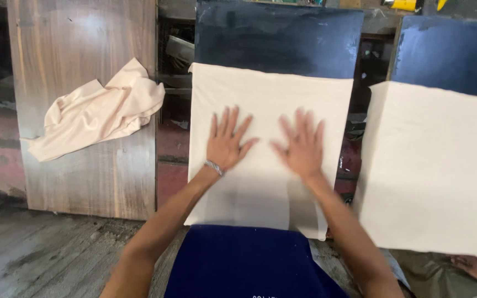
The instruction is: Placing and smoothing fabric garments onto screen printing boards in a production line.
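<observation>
Cloth [266, 99] lies flat on the middle dark board [277, 38], covering its near end. We press our left hand [226, 144] and right hand [302, 148] on it, fingers spread wide, holding nothing. Smoothing appears underway; next, we judge, strokes toward the cloth's edges.

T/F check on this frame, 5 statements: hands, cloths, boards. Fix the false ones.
1. Both hands lie flat, fingers spread, on the middle cream cloth. True: left hand and right hand press on it.
2. The left wrist is bare. False: it wears a metal bracelet.
3. The crumpled peach cloth lies on the wooden board. True.
4. The right hand grips a second cloth. False: it holds nothing, and the other flat cream cloth lies apart, untouched by it.
5. The middle cream cloth rests on a wooden board. False: it lies on a dark pad.
</observation>
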